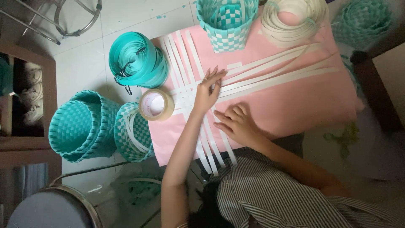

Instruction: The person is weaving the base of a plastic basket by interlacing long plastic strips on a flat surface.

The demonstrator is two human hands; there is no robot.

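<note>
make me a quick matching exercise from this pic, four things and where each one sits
Things:
1. tape roll
2. teal strap coil
3. white strap coil
4. checkered basket

Places:
a. far edge of the pink board, right of the checkered basket
b. on the floor beyond the tape roll
c. far edge of the pink board, middle
d. left edge of the pink board

Pairs: 1-d, 2-b, 3-a, 4-c

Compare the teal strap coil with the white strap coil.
The teal strap coil is teal, and lies on the floor left of the pink board. The white strap coil is cream-white, and rests on that board's top edge. Both are wound loops of flat strap.
</note>
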